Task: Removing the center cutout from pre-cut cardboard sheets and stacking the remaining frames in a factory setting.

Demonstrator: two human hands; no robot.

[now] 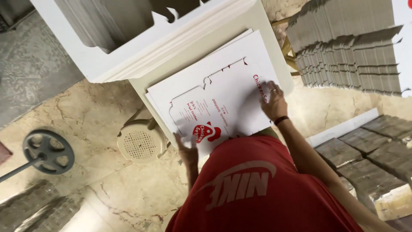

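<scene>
Two hands are on the work: I read the step as freeing the top printed sheet [223, 99] from the small pile of white card sheets [159, 95] under it. That sheet lies at the middle of the frame, on the pale table [189, 56], its red-printed corner pointing to the lower edge of the frame.

My right hand [274, 102], right of centre, lies flat and released on the sheet's right edge, palm down with the fingers spread. It presses on the sheet and clasps nothing. My left hand [187, 151], lower centre, touches the sheet's near corner. It is blurred, and I cannot tell whether the fingers pinch the edge or only rest on it.

Next, I judge, the corner needs a sure pinch of one sheet only, while the flat hand keeps the pile from sliding.

Grey stacks of folded blanks [343, 47] fill the upper right, well apart.
</scene>
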